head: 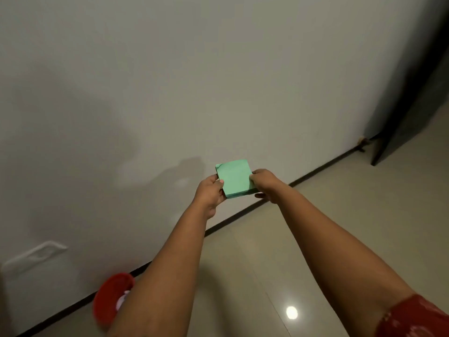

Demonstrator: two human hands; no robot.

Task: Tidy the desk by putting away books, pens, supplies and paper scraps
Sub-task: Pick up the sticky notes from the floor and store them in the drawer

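Two bare forearms reach forward from the bottom of the view, and both hands hold a small green block of square paper sheets (235,177), which looks like a pad of sticky notes, out in the air in front of a plain pale wall (194,81). The left hand (209,193) grips the pad's left edge, with the thumb lying on the top sheet and the fingers curled beneath. The right hand (266,183) grips the right edge in the same way, fingers wrapped over and under the stack. The pad is tilted slightly, its green face turned up toward the camera. Below the hands, a dark skirting strip (243,212) runs where the wall meets a glossy beige tiled floor (315,215). A red round bin (109,297) stands on the floor near the wall at lower left, partly hidden by the left forearm, with something pale inside. A white wall socket plate (34,256) sits low on the wall at far left. A dark door edge (398,117) stands at far right, and a red patterned sleeve (418,317) shows at the bottom right corner.
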